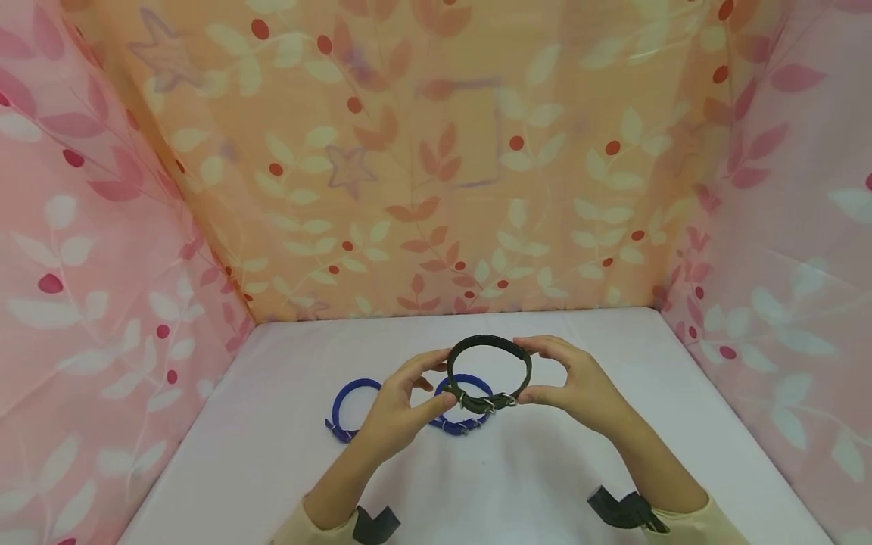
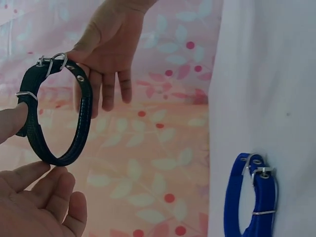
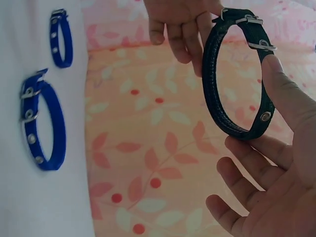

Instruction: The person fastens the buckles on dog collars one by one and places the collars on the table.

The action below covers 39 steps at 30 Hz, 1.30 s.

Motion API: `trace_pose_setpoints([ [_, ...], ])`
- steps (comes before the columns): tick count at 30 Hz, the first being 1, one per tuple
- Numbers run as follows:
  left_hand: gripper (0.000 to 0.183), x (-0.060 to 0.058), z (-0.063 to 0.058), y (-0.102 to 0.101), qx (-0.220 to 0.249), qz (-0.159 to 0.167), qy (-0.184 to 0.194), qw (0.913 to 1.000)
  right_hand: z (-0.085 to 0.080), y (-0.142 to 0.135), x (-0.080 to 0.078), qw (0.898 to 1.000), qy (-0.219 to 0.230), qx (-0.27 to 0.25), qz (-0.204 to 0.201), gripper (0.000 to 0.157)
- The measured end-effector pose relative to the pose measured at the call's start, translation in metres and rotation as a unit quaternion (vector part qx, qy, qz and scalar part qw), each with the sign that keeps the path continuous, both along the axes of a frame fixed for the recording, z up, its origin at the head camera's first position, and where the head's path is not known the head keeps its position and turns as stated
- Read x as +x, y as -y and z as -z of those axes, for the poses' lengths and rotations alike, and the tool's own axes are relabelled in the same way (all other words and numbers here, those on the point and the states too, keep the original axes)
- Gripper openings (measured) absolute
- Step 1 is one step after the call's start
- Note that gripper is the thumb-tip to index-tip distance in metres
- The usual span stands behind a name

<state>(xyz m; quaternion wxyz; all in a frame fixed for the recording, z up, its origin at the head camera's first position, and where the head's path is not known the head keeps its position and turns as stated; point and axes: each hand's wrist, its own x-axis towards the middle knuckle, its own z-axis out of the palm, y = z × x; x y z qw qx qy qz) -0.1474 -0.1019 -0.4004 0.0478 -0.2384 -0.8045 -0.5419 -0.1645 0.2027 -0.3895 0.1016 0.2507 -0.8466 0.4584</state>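
A dark green, nearly black buckled collar (image 1: 489,340) is held up above the white table, its loop upright and its metal buckle at the bottom in the head view. My left hand (image 1: 398,409) pinches its left side between thumb and fingers. On the opposite side, my right hand (image 1: 579,384) grips the band the same way. Metal eyelets show on the band of the dark collar (image 2: 32,118) in the left wrist view. Behind it on the table lies a blue collar (image 1: 453,428), partly covered by the dark one. Another blue collar (image 1: 334,412) lies farther left, partly hidden by my left hand.
Both blue collars are buckled into loops on the white tabletop (image 1: 531,484). An orange leaf-patterned cloth (image 1: 436,227) hangs at the back, with pink patterned cloth walls (image 1: 770,303) along the sides. Black straps (image 1: 623,509) sit at both sleeve cuffs.
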Motion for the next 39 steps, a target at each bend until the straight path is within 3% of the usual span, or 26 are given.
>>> trace_pose_setpoints([
  [7,0.057,-0.013,0.014,-0.015,-0.001,0.002,0.018,0.9998,0.020,-0.014,-0.005,1.000,0.010,0.000,0.020,0.076],
  [15,0.052,-0.028,0.033,-0.034,0.017,0.009,0.014,0.9997,0.042,-0.028,-0.010,0.998,-0.025,0.017,0.054,0.078],
  [30,0.052,-0.046,0.061,-0.077,-0.023,-0.024,0.073,0.9968,0.078,-0.066,-0.026,0.996,-0.027,0.050,0.069,0.077],
  [39,0.051,-0.065,0.089,-0.094,-0.083,-0.025,0.033,0.9957,0.098,-0.078,-0.034,0.994,0.024,0.071,0.073,0.077],
])
